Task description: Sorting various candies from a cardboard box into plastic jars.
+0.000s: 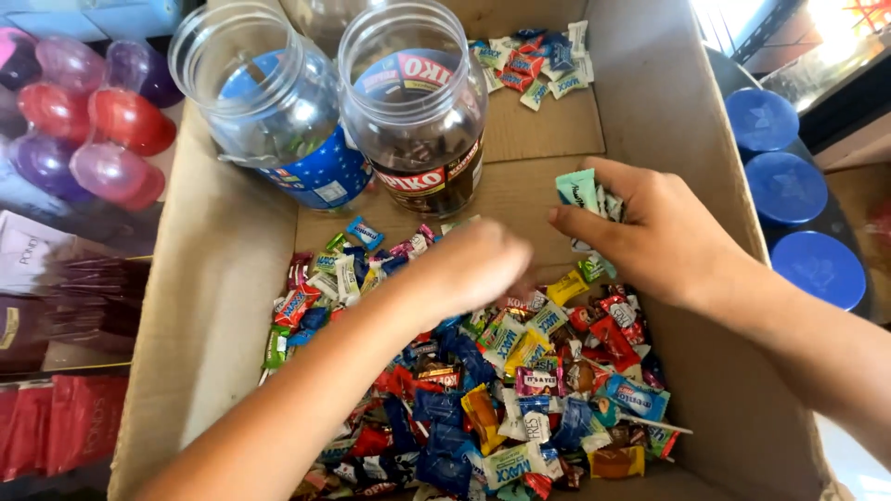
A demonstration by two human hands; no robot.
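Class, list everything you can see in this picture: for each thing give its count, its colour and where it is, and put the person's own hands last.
cardboard box: one, brown, fills the middle
wrapped sweets: a big heap, mixed colours, box floor near the person
small pile of sweets: one cluster, blue, red and white, far end of the box
plastic jars: two, clear, open; the right one part filled with dark sweets, far left in the box
round lids: three, blue, right of the box
egg-shaped capsules: several, red and purple, top left
left hand: blurred, over the heap
right hand: holds pale wrapped sweets
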